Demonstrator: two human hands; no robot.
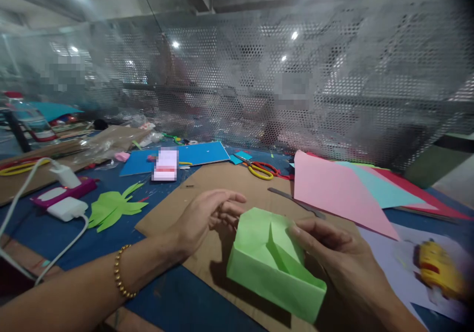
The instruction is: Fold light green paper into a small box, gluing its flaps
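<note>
A folded light-green paper box is held just above a brown cardboard sheet. My right hand grips its right side, thumb pressed on the inner fold. My left hand, with a bead bracelet at the wrist, is at the box's left rear corner, fingers loosely curled and touching the paper's edge.
Pink, teal and red paper sheets lie to the right, with yellow-handled scissors and a metal ruler behind. A green leaf cut-out, white chargers and a blue sheet sit left. A yellow glue gun rests at right. A perforated metal screen closes the back.
</note>
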